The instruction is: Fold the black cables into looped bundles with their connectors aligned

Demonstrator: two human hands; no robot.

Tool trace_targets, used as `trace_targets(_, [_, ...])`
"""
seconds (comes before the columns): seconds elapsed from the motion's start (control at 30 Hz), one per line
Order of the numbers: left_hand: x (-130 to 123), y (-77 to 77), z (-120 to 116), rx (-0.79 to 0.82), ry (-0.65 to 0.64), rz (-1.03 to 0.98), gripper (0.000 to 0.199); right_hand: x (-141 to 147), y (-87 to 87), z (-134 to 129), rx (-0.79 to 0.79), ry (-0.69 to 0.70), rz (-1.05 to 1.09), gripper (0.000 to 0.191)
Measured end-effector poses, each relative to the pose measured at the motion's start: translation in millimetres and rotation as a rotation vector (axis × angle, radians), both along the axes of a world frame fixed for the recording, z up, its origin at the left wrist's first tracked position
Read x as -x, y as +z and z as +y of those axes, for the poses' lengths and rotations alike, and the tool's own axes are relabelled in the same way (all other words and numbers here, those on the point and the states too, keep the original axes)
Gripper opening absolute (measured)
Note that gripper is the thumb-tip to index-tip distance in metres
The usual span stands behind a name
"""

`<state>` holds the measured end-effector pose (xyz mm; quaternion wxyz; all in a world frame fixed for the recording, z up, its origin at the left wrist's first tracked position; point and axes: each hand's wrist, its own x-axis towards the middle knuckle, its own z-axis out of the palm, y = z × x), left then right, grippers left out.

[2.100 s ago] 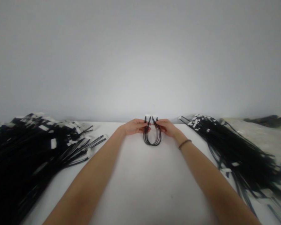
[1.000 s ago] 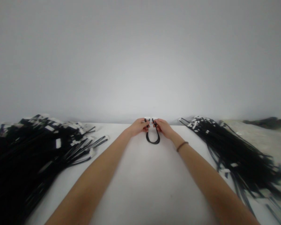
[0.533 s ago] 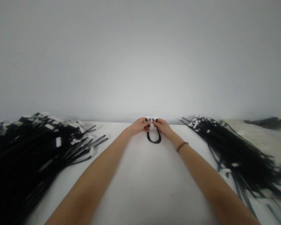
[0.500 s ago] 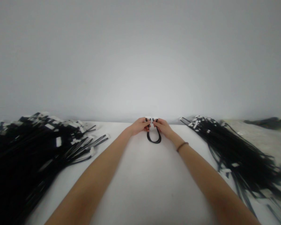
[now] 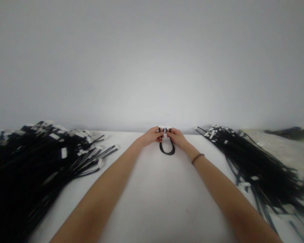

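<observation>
A thin black cable (image 5: 167, 152) hangs in a narrow U-shaped loop on the white tabletop, with small white connectors (image 5: 165, 128) at its two upper ends. My left hand (image 5: 150, 136) pinches one end of the loop just below a connector. My right hand (image 5: 176, 137) pinches the other end, and the fingertips of both hands nearly meet. My fingers hide part of the cable ends.
Large heaps of black cables with white tags lie to the left (image 5: 40, 162) and right (image 5: 258, 165) on the white table (image 5: 157, 202). A beige cloth (image 5: 281, 148) lies past the right heap, and a grey wall stands behind.
Since the earliest frame, my hands have drawn closer together and the wide bundle of loops has narrowed to a slim loop. Over the last half second, almost nothing has moved.
</observation>
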<state>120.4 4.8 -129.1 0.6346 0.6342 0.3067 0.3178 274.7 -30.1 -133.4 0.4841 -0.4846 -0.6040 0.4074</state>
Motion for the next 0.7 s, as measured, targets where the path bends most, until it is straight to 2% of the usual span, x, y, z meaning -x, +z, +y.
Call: trace_targets(0.7, [1.7,1.1,-1.2,0.021,-0.019,-0.026,0.018,-1.1,-1.5,0.6,0.049,0.049,0.049,0.015])
